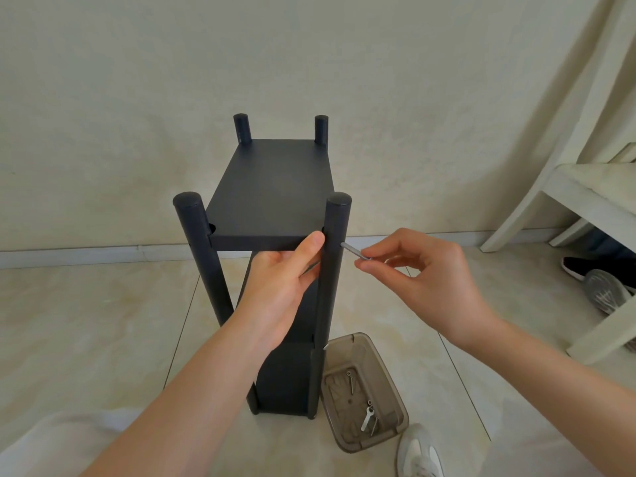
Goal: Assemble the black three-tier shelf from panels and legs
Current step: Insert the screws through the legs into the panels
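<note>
Pinching a screw (356, 252) between thumb and fingertips, the right hand (423, 270) holds its tip at a hole in the side of the near right leg (332, 287). The left hand (282, 287) grips the front edge of the top panel (272, 187) close to that leg, steadying the joint. The screw probably wants to enter straight and be finger-turned first; going in crooked could spoil the thread. The shelf (285, 380) stands upright on the floor (103, 321), with a tray (385, 366) of spare screws just beside its base.
</note>
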A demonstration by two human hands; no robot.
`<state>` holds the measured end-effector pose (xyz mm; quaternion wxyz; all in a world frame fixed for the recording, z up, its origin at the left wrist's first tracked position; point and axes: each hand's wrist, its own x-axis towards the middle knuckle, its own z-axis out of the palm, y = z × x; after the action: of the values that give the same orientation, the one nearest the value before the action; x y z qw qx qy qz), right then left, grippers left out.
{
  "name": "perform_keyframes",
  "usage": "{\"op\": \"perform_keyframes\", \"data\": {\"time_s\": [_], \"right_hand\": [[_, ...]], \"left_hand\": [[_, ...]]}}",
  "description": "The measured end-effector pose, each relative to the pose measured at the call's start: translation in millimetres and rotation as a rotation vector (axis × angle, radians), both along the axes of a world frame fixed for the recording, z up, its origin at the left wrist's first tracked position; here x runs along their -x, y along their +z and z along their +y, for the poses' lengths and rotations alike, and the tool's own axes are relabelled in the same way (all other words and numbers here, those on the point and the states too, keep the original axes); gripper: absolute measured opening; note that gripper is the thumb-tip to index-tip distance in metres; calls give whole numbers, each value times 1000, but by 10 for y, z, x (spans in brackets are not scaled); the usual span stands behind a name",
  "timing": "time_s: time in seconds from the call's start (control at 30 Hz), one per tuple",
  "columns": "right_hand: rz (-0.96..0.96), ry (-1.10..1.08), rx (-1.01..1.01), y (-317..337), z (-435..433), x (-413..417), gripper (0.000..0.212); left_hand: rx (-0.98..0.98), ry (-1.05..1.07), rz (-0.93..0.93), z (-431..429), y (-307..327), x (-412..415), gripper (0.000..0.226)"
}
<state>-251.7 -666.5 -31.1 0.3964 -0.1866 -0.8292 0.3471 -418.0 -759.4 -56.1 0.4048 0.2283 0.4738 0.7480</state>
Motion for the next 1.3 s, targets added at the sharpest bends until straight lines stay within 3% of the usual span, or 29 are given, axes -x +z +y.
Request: {"op": "perform_keyframes", "data": {"time_s": [0.33, 0.73, 0.93, 1.07, 1.3], "right_hand": [[-14, -26, 96, 5, -46, 94, 14], [-17, -31, 166, 59, -68, 217, 16], [-34, -79, 50, 61, -122, 228, 17], [-16, -38, 232, 97, -79, 246, 15], [-13, -48, 281, 101, -96, 271, 9]], "left_hand": [[1, -28, 64, -39, 5, 29, 51], [-28, -39, 56, -44, -11, 34, 43], [-8, -29, 55, -48, -9, 20, 19], [-29, -50, 49, -49, -11, 25, 23], [-3, -44, 75, -45, -10, 32, 42]]}}
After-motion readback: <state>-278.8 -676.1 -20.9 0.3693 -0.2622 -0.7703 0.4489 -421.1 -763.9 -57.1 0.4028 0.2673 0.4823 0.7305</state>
